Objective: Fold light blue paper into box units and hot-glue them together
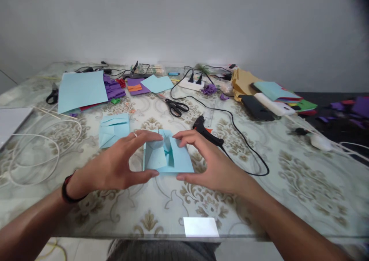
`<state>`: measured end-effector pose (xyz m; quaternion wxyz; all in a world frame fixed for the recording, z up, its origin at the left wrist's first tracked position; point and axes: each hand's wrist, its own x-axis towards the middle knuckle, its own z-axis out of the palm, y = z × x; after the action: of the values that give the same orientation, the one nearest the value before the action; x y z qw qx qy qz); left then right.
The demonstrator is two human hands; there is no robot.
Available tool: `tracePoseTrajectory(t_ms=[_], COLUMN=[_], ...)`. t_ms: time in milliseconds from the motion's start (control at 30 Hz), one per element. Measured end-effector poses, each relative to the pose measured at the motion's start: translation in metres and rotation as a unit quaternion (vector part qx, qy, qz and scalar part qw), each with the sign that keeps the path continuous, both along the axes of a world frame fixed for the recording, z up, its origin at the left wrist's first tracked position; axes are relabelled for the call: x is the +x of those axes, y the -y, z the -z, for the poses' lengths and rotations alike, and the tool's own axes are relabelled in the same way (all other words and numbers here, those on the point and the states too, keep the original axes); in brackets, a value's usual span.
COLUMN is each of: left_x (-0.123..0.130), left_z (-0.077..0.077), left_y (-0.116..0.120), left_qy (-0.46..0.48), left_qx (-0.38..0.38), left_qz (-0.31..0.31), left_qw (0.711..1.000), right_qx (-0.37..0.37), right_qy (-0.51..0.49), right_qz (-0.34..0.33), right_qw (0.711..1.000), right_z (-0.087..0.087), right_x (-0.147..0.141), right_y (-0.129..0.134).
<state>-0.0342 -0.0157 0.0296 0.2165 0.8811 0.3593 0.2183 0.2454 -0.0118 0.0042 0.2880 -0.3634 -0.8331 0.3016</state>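
A light blue folded paper (180, 159) with raised flaps stands between my two hands over the patterned tablecloth. My left hand (123, 161) grips its left side, fingers on the far edge and thumb at the near edge. On the right side my right hand (204, 157) does likewise, its fingertips on the right flap and its thumb along the near edge. Creases and a gap show in the paper's middle. Just beyond my left hand lies a second light blue folded paper (115, 128), flat on the table.
Black-handled scissors (176, 106) and a black glue gun (207, 132) with its looping cord lie beyond my hands. Light blue sheets (82, 90) are stacked at the left. A white power strip (191, 84) sits at the back; a black phone (256, 108) is at the right.
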Motion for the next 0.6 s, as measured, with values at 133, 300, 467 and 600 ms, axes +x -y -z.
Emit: tracePoseTrajectory(t_ms=[133,300,467,600], left_x=[-0.005,-0.014,-0.016,-0.017], left_z=[0.002,0.021,0.041,0.045], left_y=[0.007,0.017,0.014,0.009], left_qy=[-0.014,-0.029,-0.025,-0.029], left_qx=[0.021,0.047,0.105,0.093], left_qz=[0.017,0.026,0.044,0.042], left_qw=[1.0,0.998,0.993,0.994], right_qx=[-0.008,-0.015,0.051,0.081], right_qy=[0.011,0.048,0.081,0.11], right_qz=[-0.017,-0.051,-0.06,-0.048], right_qw=[1.0,0.997,0.994,0.989], right_z=[-0.001,0.003,0.02,0.031], right_x=[0.0,-0.001,0.001,0.002], right_y=[0.004,0.016,0.019,0.015])
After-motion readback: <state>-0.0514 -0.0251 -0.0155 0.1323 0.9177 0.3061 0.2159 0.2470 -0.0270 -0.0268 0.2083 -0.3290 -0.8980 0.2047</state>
